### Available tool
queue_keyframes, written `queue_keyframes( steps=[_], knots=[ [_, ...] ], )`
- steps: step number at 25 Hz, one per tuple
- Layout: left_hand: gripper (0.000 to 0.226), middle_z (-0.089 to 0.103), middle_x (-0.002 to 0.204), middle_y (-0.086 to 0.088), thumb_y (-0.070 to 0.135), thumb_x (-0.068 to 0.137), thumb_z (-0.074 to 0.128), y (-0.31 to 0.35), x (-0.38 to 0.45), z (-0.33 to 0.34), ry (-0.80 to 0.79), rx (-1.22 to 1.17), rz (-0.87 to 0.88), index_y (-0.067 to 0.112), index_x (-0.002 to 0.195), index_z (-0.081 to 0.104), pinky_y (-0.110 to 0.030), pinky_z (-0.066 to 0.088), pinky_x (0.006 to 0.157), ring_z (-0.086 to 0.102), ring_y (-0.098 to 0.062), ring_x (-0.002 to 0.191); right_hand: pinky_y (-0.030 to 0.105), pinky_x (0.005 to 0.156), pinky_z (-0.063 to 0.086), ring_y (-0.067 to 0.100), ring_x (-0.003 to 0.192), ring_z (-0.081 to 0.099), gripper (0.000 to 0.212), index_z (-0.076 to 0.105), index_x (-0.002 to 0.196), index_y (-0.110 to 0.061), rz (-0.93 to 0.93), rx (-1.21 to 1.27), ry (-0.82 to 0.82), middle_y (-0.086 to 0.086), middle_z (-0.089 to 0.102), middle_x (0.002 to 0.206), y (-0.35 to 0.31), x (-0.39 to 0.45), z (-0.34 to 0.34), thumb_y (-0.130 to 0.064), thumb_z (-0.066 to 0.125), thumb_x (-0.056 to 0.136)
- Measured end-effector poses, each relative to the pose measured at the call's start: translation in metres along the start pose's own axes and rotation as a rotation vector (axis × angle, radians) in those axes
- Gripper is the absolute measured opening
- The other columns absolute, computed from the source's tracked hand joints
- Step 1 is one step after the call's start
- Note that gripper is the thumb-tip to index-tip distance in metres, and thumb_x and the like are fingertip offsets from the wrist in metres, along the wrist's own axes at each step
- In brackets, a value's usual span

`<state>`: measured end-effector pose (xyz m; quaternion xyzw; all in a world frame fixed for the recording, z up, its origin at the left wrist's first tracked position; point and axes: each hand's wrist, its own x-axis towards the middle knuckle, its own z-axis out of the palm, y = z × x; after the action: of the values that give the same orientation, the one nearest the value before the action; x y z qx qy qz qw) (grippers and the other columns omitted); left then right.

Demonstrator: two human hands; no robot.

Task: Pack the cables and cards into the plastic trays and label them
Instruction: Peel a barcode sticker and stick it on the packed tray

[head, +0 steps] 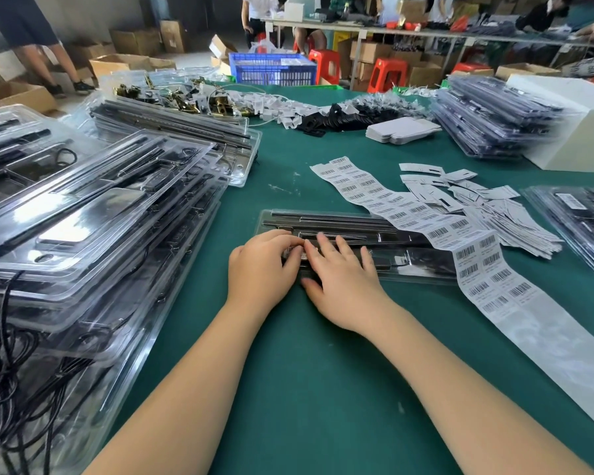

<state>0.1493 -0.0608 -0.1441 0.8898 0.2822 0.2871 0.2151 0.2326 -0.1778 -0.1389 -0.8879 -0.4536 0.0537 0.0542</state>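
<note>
A packing workshop: stacked plastic trays fill the frame's left, cardboard boxes line the upper left, workers sit at a long table along the top.

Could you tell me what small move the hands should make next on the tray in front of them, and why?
Probably smooth the label flat. Both the left hand and right hand rest fingertips on it atop the tray, so it seems placed but not yet pressed down.

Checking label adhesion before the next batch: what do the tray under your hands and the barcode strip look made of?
Tray: clear, glossy thin plastic; dark parts show through and edges catch glare. Barcode strip: white matte paper labels, apparently on a shinier backing, bare toward the near end. Table cover: green, matte, possibly felt or rubber mat.
</note>
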Motion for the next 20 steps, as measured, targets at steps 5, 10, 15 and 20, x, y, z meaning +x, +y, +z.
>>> queue_keyframes(
  steps=[5,10,15,20],
  knots=[
    [0.034,0.067,0.116,0.014,0.015,0.091,0.048,0.001,0.004,0.002,-0.006,0.019,-0.063,0.031,0.115,0.066,-0.036,0.044,0.091,0.058,-0.011,0.113,0.057,0.115,0.0,0.028,0.149,0.009,0.083,0.0,0.152,-0.041,0.197,-0.274,-0.218,0.002,0.006,0.163,0.068,0.0,-0.048,-0.082,0.017,0.082],
    [0.039,0.067,0.116,0.011,0.009,0.09,0.045,0.004,0.003,0.002,-0.007,0.012,-0.108,0.03,0.117,0.064,-0.04,0.045,0.092,0.059,-0.013,0.111,0.063,0.114,0.007,0.026,0.132,0.041,0.054,0.061,0.118,-0.025,0.519,-0.468,0.103,0.006,0.062,0.123,0.16,0.004,-0.108,-0.059,0.025,0.096],
    [0.037,0.064,0.12,0.006,0.006,0.09,0.046,0.0,0.006,0.004,0.024,-0.02,-0.114,0.022,0.117,0.066,-0.042,0.047,0.09,0.055,-0.019,0.115,0.034,0.089,0.044,0.03,0.101,0.058,0.046,0.065,0.108,-0.011,0.561,-0.279,0.074,0.012,0.064,0.104,0.155,-0.002,-0.076,-0.048,0.042,0.096],
    [0.037,0.05,0.137,-0.01,0.009,0.091,0.043,-0.002,0.005,0.005,0.035,0.043,-0.223,0.015,0.124,0.061,-0.043,0.036,0.104,0.04,-0.026,0.13,0.042,0.106,0.038,0.036,0.129,0.042,0.071,0.037,0.143,-0.012,0.731,0.312,-0.017,0.016,0.044,0.144,0.142,0.003,-0.052,-0.051,0.055,0.087]
  ],
)
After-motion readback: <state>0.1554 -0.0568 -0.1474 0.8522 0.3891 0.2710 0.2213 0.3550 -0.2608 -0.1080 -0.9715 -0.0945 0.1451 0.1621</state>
